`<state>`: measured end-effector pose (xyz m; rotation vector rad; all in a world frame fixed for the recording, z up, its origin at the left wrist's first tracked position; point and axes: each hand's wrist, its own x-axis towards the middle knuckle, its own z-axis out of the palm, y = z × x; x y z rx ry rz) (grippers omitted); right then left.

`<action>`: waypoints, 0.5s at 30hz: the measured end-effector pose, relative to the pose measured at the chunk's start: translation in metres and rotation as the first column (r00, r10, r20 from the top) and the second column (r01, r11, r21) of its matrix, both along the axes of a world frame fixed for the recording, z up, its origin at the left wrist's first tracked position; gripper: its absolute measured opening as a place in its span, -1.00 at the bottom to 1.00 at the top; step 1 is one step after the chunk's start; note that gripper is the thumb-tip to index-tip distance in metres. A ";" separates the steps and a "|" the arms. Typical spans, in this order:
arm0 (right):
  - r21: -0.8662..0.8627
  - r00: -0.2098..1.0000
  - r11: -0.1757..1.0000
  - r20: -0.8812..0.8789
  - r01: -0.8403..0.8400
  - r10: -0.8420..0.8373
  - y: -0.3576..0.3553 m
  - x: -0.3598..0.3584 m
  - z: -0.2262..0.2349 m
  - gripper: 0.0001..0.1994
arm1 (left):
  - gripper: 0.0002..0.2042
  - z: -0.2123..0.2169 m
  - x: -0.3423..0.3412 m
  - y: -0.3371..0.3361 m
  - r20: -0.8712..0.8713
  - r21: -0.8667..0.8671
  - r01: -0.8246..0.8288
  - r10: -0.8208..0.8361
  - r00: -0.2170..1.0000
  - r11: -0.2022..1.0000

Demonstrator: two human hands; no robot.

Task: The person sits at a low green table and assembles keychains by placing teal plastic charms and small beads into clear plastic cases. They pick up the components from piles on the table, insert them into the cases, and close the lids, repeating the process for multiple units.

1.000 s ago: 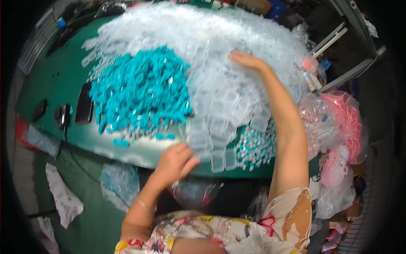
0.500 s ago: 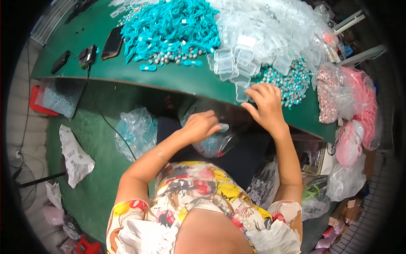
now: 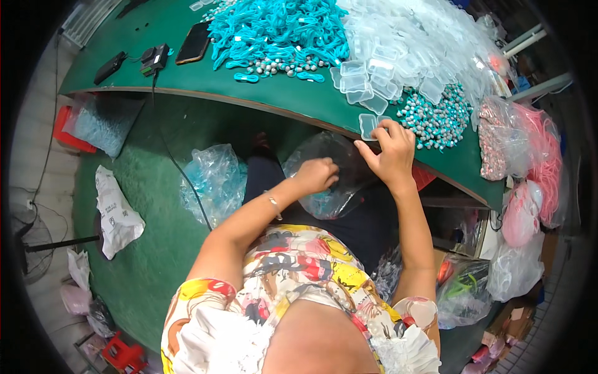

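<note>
Near the table's front edge, my right hand [image 3: 393, 154] has its thumb and fingertips closed on the rim of a small clear plastic case [image 3: 367, 126] with its lid open. My left hand [image 3: 316, 176] hangs below the table edge with curled fingers; whatever they hold, if anything, is hidden. Beneath it, over my lap, is a clear plastic bag [image 3: 324, 202] with some teal items inside. Right of the case lies a pile of teal and silver beads [image 3: 435, 118]. More clear cases [image 3: 364, 84] sit just beyond.
A heap of teal cords [image 3: 280, 34] and a big mound of clear cases [image 3: 423, 43] cover the back of the table. A phone [image 3: 194, 42] and a small cabled device [image 3: 154, 59] lie at left. Bagged pink cords [image 3: 543, 162] hang at the right edge.
The small clear item with teal in my left fingers no longer shows. My left hand has moved right and its fingers have curled in. My right hand stays at the open case.
</note>
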<state>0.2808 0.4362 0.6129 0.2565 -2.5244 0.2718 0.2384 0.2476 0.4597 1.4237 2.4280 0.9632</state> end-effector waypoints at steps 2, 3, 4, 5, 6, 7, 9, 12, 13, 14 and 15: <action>-0.022 1.000 1.000 -0.016 -0.016 0.016 0.002 0.002 -0.003 -0.78 | -0.87 0.067 -0.018 -0.015 -0.033 0.225 -0.033 0.042 0.999 0.974; -0.027 0.999 0.999 -0.010 -0.034 0.034 0.001 0.003 -0.001 -0.79 | -0.90 0.093 -0.028 -0.025 -0.060 0.306 -0.079 0.102 0.993 0.949; -0.032 0.999 0.998 -0.006 -0.046 0.046 0.001 0.004 0.000 -0.80 | -0.94 0.114 -0.040 -0.033 -0.139 0.392 -0.114 0.181 0.973 0.913; -0.039 0.998 0.997 0.000 -0.060 0.060 0.000 0.005 0.001 -0.81 | -0.95 0.130 -0.052 -0.038 -0.160 0.455 -0.205 0.306 0.938 0.867; -0.066 0.996 0.994 0.012 -0.082 0.083 0.000 0.006 0.001 -0.82 | -0.92 0.138 -0.068 -0.042 -0.183 0.447 -0.287 0.400 0.898 0.848; -0.078 0.990 0.988 0.021 -0.135 0.138 0.000 0.004 0.002 -0.82 | -0.89 0.143 -0.081 -0.045 -0.161 0.423 -0.378 0.478 0.863 0.824; -0.099 0.969 0.966 0.037 -0.239 0.244 -0.001 -0.001 0.005 -0.83 | -0.84 0.140 -0.106 -0.044 -0.219 0.443 -0.437 0.567 0.794 0.783; -0.084 0.949 0.946 0.010 -0.313 0.315 -0.002 -0.004 0.012 -0.84 | -0.82 0.138 -0.122 -0.033 -0.295 0.368 -0.502 0.610 0.735 0.783; -0.085 0.952 0.949 0.014 -0.304 0.306 0.000 -0.003 0.012 -0.84 | -0.83 0.137 -0.124 -0.032 -0.300 0.350 -0.536 0.634 0.712 0.768; -0.085 0.954 0.951 0.018 -0.296 0.298 0.003 -0.001 0.013 -0.85 | -0.84 0.137 -0.125 -0.032 -0.306 0.331 -0.571 0.658 0.688 0.751; -0.089 0.958 0.955 0.022 -0.284 0.287 0.006 0.003 0.012 -0.85 | -0.85 0.135 -0.126 -0.032 -0.314 0.309 -0.603 0.677 0.665 0.736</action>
